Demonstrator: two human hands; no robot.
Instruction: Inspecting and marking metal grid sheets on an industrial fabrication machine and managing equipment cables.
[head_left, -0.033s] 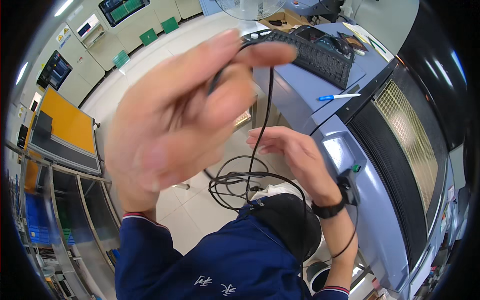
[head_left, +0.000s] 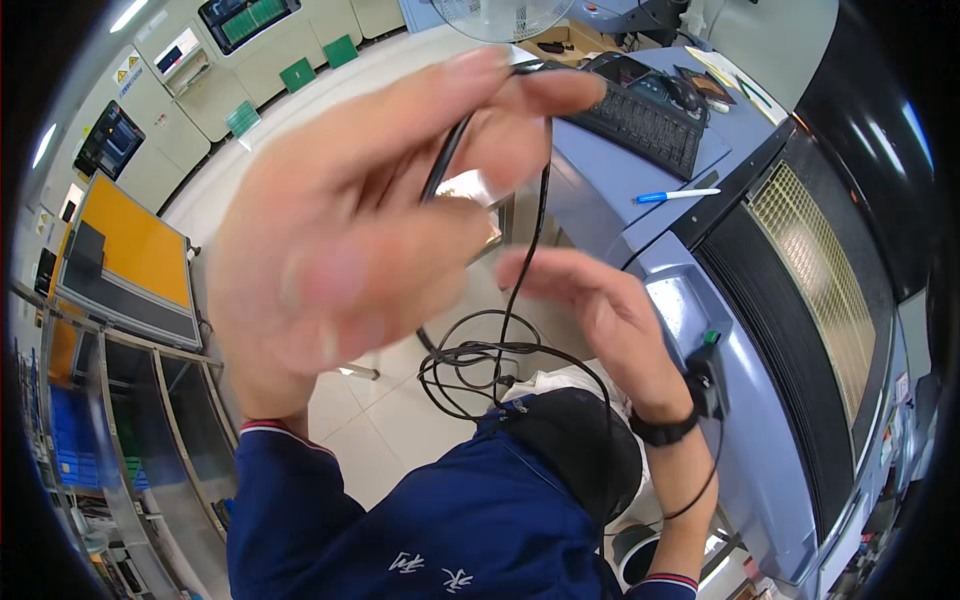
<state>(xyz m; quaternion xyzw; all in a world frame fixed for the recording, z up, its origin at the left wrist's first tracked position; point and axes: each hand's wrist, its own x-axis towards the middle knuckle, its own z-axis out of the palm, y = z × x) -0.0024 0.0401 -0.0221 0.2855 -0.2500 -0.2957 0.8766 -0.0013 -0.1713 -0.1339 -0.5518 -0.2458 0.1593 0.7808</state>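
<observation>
My left hand (head_left: pixel 330 240) is raised close to the camera, large and blurred. Its curled fingers are closed on a black cable (head_left: pixel 541 205), which passes over the fingertips and hangs down from them. Lower down, the cable gathers in loose loops (head_left: pixel 485 350) above my lap. My right hand (head_left: pixel 615 320) is beside the hanging cable, palm turned inward, its fingers stretched out and blurred at the tips. Whether those fingertips touch the cable, I cannot tell. A black strap (head_left: pixel 665 428) with a small box on it circles my right wrist.
On the right, a blue-grey machine (head_left: pixel 720 480) carries a blue-and-white pen (head_left: pixel 676 196), a black keyboard (head_left: pixel 655 130) and a mouse (head_left: pixel 683 94). A fan (head_left: pixel 500 18) stands at the far end. Metal shelving (head_left: pixel 135 420) and an orange-topped cart (head_left: pixel 135 245) are on the left.
My left hand has shifted slightly upward, and its fingers have spread a little around the cable. My right hand has moved slightly to the right. The cable loops hang nearly as before.
</observation>
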